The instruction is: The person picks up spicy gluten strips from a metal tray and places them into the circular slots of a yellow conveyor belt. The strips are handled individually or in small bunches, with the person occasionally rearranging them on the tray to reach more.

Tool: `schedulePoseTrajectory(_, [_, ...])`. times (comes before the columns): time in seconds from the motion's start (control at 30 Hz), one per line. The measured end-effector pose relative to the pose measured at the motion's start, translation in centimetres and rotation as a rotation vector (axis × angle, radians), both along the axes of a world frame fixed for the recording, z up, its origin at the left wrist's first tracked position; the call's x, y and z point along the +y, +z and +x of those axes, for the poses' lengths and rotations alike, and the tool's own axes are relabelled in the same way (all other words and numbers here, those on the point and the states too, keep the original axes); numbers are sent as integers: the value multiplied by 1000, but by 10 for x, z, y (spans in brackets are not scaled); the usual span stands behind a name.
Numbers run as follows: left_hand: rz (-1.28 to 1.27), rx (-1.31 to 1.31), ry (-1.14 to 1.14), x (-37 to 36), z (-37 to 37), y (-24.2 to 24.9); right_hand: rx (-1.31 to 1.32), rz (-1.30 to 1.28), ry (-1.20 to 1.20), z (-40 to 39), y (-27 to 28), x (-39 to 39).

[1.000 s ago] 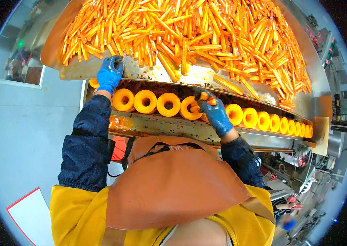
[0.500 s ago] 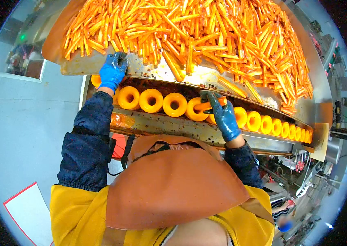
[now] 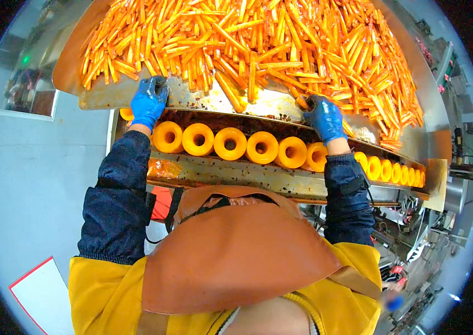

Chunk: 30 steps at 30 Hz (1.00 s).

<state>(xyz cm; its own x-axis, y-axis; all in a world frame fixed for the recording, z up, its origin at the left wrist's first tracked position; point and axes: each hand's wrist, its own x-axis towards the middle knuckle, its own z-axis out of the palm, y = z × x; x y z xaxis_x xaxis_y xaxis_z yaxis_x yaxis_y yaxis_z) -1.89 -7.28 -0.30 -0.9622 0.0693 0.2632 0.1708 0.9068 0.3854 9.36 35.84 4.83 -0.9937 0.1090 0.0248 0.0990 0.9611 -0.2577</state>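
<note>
My left hand (image 3: 150,101), in a blue glove wet with dark residue, is at the near left edge of the metal tray (image 3: 191,100). Its fingers are curled; what they hold, if anything, is hidden. Heaped on the tray are glossy orange sticks (image 3: 281,50). My right hand (image 3: 324,118), gloved the same way, reaches over the tray's near edge with its fingers closed around an orange stick (image 3: 301,103), mostly hidden by the hand. Below the hands runs a row of yellow rings (image 3: 230,143) with dark round holes. Part of the row is behind my right wrist.
A metal ledge (image 3: 219,171) runs along the near side of the rings. An orange-brown apron (image 3: 236,257) covers my front. At the right end is a tan board (image 3: 436,184). Machinery (image 3: 415,223) stands farther right, with a blurred person (image 3: 394,301) at lower right.
My right hand has moved up and right, from a yellow ring where it held an orange stick, to another stick on the tray. My left hand stays near the tray edge. The view has shifted slightly.
</note>
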Motion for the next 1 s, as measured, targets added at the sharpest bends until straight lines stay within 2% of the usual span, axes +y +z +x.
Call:
schedulePoseTrajectory(0.03, [1, 4, 3, 0, -2, 1, -17, -8, 26, -4, 8, -2])
schedulePoseTrajectory(0.07, [11, 30, -16, 0, -1, 1, 129, -152, 64, 2, 13, -9])
schedulePoseTrajectory(0.1, [21, 54, -32, 0, 0, 0, 126, -151, 73, 7, 18, -20])
schedulePoseTrajectory(0.17, [13, 51, -20, 0, 3, 1, 280, -777, 65, 23, 23, -50])
schedulePoseTrajectory(0.23, [2, 58, -20, 0, 2, 1, 125, -1186, 16, 42, 16, -87])
schedulePoseTrajectory(0.3, [4, 68, -34, -1, 0, -1, 187, -849, 203, 49, -16, -108])
schedulePoseTrajectory(0.37, [-1, 61, -29, 1, 0, 2, -6, -746, 272, 54, -32, -108])
schedulePoseTrajectory(0.4, [-5, 48, -21, 2, 1, 2, 34, -686, 365, 53, -28, -102])
schedulePoseTrajectory(0.47, [6, 53, -29, 0, 0, 0, 90, -746, 250, 50, -33, -69])
schedulePoseTrajectory(0.5, [17, 60, -31, 0, 0, -2, 160, -736, 29, 49, -40, -42])
schedulePoseTrajectory(0.57, [50, 54, -33, 1, 1, -2, 319, -94, -151, 42, -5, 9])
schedulePoseTrajectory(0.6, [50, 44, -27, 1, 1, -2, 250, 53, -215, 43, -1, 34])
schedulePoseTrajectory(0.63, [48, 34, -23, -1, 0, -3, -192, 226, -412, 32, -7, 61])
schedulePoseTrajectory(0.7, [-3, 61, -28, -1, -4, -3, -188, 195, -228, 34, 1, 78])
schedulePoseTrajectory(0.73, [-5, 58, -24, 0, -3, 0, -177, 197, -230, 28, 4, 78])
schedulePoseTrajectory(0.8, [43, 73, -44, 0, 0, -2, 75, -70, -72, 25, 7, 73])
schedulePoseTrajectory(0.83, [45, 73, -44, 2, 1, 0, 74, -68, -73, 17, 11, 65])
schedulePoseTrajectory(0.9, [61, 8, -12, 5, 4, 6, 358, 78, 170, -5, 16, 45])
schedulePoseTrajectory(0.97, [32, 52, -31, 2, 2, 3, 46, 171, 137, -25, -3, 37])
schedulePoseTrajectory(1.0, [8, 94, -49, 1, 2, 2, -26, 242, 135, -32, -1, 29])
